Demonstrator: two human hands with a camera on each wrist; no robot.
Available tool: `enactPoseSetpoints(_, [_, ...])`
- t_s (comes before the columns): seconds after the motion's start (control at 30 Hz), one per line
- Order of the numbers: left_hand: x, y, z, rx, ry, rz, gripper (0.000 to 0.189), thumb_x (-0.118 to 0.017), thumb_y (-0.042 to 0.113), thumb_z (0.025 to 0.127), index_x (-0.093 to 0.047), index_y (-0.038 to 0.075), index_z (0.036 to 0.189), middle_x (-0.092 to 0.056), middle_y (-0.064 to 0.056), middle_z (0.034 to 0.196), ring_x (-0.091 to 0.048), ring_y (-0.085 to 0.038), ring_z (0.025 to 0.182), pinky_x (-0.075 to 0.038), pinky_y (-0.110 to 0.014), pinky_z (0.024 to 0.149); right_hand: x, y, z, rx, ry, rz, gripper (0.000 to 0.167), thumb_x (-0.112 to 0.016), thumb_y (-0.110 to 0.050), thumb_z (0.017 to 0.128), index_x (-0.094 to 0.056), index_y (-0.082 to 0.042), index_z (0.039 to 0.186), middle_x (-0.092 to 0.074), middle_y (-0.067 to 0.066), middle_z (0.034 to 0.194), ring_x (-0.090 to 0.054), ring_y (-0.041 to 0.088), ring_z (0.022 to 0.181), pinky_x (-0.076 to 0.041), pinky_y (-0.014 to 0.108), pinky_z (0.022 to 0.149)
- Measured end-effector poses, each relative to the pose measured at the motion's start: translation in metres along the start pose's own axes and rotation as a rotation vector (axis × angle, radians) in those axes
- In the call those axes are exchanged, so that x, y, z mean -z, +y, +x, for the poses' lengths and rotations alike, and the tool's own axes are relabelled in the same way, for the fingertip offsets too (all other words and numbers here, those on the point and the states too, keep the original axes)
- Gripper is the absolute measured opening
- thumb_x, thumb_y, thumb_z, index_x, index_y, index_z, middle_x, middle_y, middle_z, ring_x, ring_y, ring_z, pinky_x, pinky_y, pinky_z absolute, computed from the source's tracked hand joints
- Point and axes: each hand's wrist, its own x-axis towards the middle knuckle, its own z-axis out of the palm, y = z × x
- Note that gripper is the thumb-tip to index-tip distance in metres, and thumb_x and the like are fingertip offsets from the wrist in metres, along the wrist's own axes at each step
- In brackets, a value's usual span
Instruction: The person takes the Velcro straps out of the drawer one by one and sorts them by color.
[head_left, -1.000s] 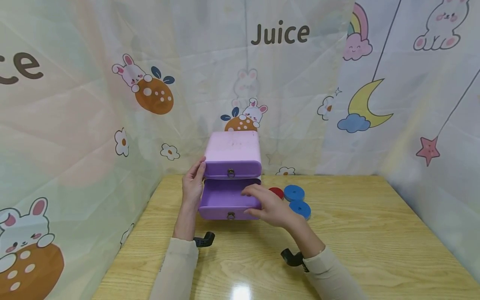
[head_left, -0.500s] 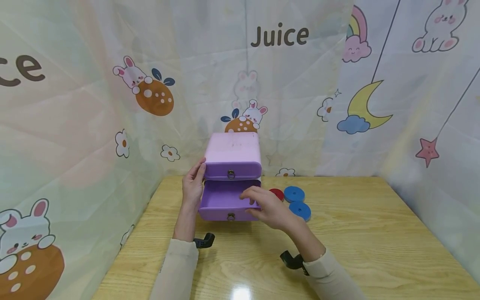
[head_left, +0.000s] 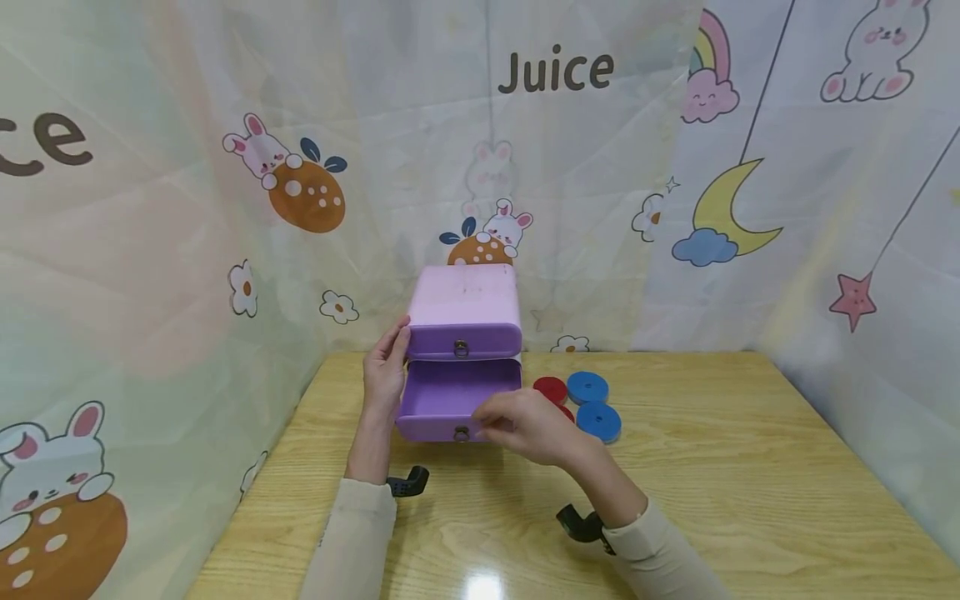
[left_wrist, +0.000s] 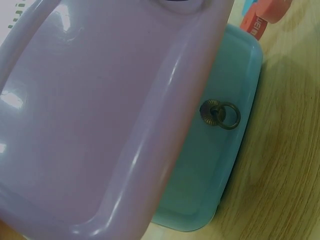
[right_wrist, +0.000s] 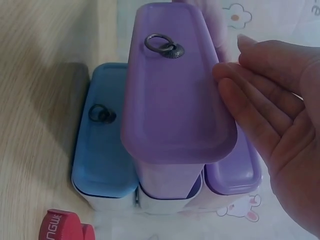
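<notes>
A small pink drawer cabinet (head_left: 465, 296) stands at the back of the table. Its top purple drawer (head_left: 431, 342) is pushed in, while the middle purple drawer (head_left: 427, 429) is pulled well out and looks bare inside. My left hand (head_left: 385, 371) rests against the cabinet's left side, fingertips near the top drawer's corner. Over the front of the pulled-out drawer is my right hand (head_left: 528, 421), its fingertips right at the upper rim beside the ring handle (head_left: 462, 433). In the right wrist view, these fingers (right_wrist: 255, 115) are loosely bent at the rim. Below sits a closed blue drawer (right_wrist: 105, 145).
To the cabinet's right lie red discs (head_left: 551, 390) and blue discs (head_left: 598, 422), partly behind my right hand. The wooden table (head_left: 720, 467) meets a printed cloth backdrop (head_left: 585, 208) behind the cabinet and at both sides.
My right hand has shifted from over the drawer's inside down and forward to its front rim, its thumb and fingers coming nearer together. The left hand and the drawer look unmoved.
</notes>
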Motion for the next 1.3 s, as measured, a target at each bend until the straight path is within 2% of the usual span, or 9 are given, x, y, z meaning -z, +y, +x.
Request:
enactPoseSetpoints(0.17, [0.000,0.000,-0.001,0.016,0.011,0.009,0.043,-0.071,0.037,0.099,-0.069,0.019,0.138,-0.063,0.002,0.148,-0.063,-0.016,0.131,-0.050,-0.027,0.110,-0.005,-0.002,0.000,-0.044,-0.087,0.041,0.018,-0.079,-0.022,0.095,-0.078,-0.012,0.109,-0.078,-0.003,0.100,-0.070,0.007,0.090,-0.062,0.030,0.080])
enactPoseSetpoints(0.27, [0.000,0.001,-0.002,0.022,0.017,0.014,0.043,-0.071,0.037,0.099,-0.069,0.019,0.138,-0.063,0.002,0.148,-0.064,-0.016,0.130,-0.050,-0.026,0.110,-0.009,-0.002,0.001,-0.110,-0.176,0.072,0.023,-0.078,-0.028,0.096,-0.077,-0.014,0.113,-0.076,-0.006,0.101,-0.070,0.002,0.090,-0.062,0.027,0.081])
enactPoseSetpoints(0.4, [0.000,0.002,-0.002,0.021,0.015,0.020,0.044,-0.070,0.038,0.099,-0.068,0.018,0.139,-0.063,0.001,0.148,-0.063,-0.015,0.131,-0.050,-0.027,0.111,-0.015,-0.003,0.002,-0.191,-0.294,0.063,0.033,-0.078,-0.034,0.095,-0.074,-0.016,0.123,-0.077,-0.006,0.112,-0.073,0.006,0.103,-0.060,0.025,0.091])
enactPoseSetpoints(0.53, [-0.001,0.002,-0.002,0.012,0.009,0.018,0.045,-0.071,0.038,0.099,-0.068,0.018,0.139,-0.063,0.001,0.149,-0.063,-0.015,0.132,-0.049,-0.028,0.112,-0.019,-0.003,0.002,-0.211,-0.362,0.015,0.041,-0.078,-0.037,0.095,-0.070,-0.017,0.130,-0.075,-0.006,0.121,-0.070,0.011,0.113,-0.058,0.030,0.099])
enactPoseSetpoints(0.77, [0.000,0.002,-0.001,0.004,0.003,0.014,0.044,-0.071,0.037,0.099,-0.069,0.017,0.138,-0.062,0.001,0.149,-0.062,-0.016,0.133,-0.049,-0.029,0.112,-0.027,-0.004,0.003,-0.202,-0.405,-0.043,0.049,-0.077,-0.037,0.096,-0.066,-0.016,0.139,-0.074,-0.007,0.115,-0.068,0.007,0.102,-0.057,0.025,0.092])
enactPoseSetpoints(0.93, [0.000,0.001,0.000,-0.002,-0.003,0.017,0.045,-0.070,0.037,0.099,-0.068,0.017,0.139,-0.061,0.001,0.150,-0.061,-0.016,0.134,-0.049,-0.029,0.113,-0.032,-0.004,0.003,-0.216,-0.443,0.003,0.061,-0.078,-0.035,0.095,-0.057,-0.010,0.148,-0.078,-0.002,0.115,-0.072,0.004,0.102,-0.057,0.020,0.090])
enactPoseSetpoints(1.13, [0.001,0.000,0.000,-0.003,-0.007,0.009,0.045,-0.070,0.037,0.100,-0.067,0.016,0.140,-0.061,0.000,0.150,-0.061,-0.016,0.135,-0.049,-0.028,0.113,-0.036,-0.003,0.004,-0.247,-0.401,0.045,0.048,-0.079,-0.030,0.095,-0.063,-0.013,0.136,-0.079,-0.008,0.102,-0.072,-0.001,0.094,-0.058,0.019,0.086])
enactPoseSetpoints(1.3, [0.000,0.001,-0.001,0.005,-0.002,0.014,0.045,-0.070,0.037,0.100,-0.067,0.016,0.140,-0.061,0.000,0.150,-0.062,-0.016,0.134,-0.048,-0.029,0.113,-0.040,-0.005,0.004,-0.279,-0.356,0.034,0.032,-0.077,-0.022,0.096,-0.062,-0.016,0.124,-0.078,-0.004,0.100,-0.072,0.000,0.086,-0.058,0.019,0.077])
